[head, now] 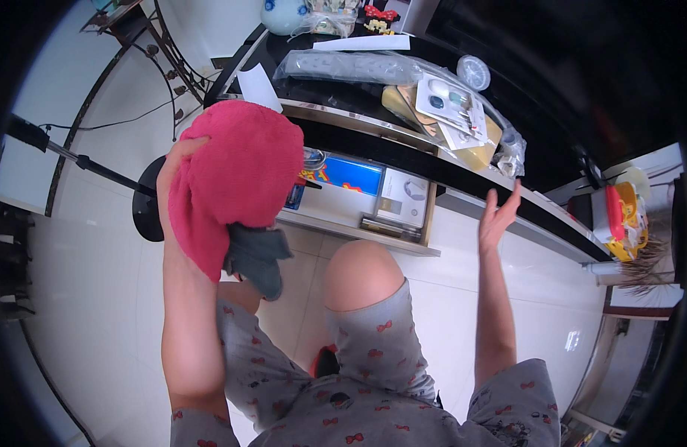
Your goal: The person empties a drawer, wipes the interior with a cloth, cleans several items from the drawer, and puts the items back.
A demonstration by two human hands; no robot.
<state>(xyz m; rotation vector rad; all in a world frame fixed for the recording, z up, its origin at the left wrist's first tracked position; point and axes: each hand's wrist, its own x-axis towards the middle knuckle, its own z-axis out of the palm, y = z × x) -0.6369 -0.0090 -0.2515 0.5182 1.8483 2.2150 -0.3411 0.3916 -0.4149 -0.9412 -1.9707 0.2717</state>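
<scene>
My left hand (177, 162) is closed on a bunched pink-red cloth (248, 162), its thumb over the cloth's left side. Below the cloth hangs a dark grey-green piece of fabric (258, 258); whether my fingers also hold it is hidden. To the right, my right hand (500, 215) is in the air beside the front edge of a black cabinet (399, 153), fingers apart and holding nothing. Between my hands a drawer (343, 215) is pulled out. In it are a blue printed box (352, 174), a white box (402, 195) and dark cylindrical items (391, 228). The cloth covers the drawer's left part.
On the cabinet top lie a plastic-wrapped power strip (352, 67), a blister pack (452, 106), white paper (258, 86) and a round clear container (473, 72). A stand with a pole (114, 174) rises at left. My bare knee (366, 274) is just before the drawer.
</scene>
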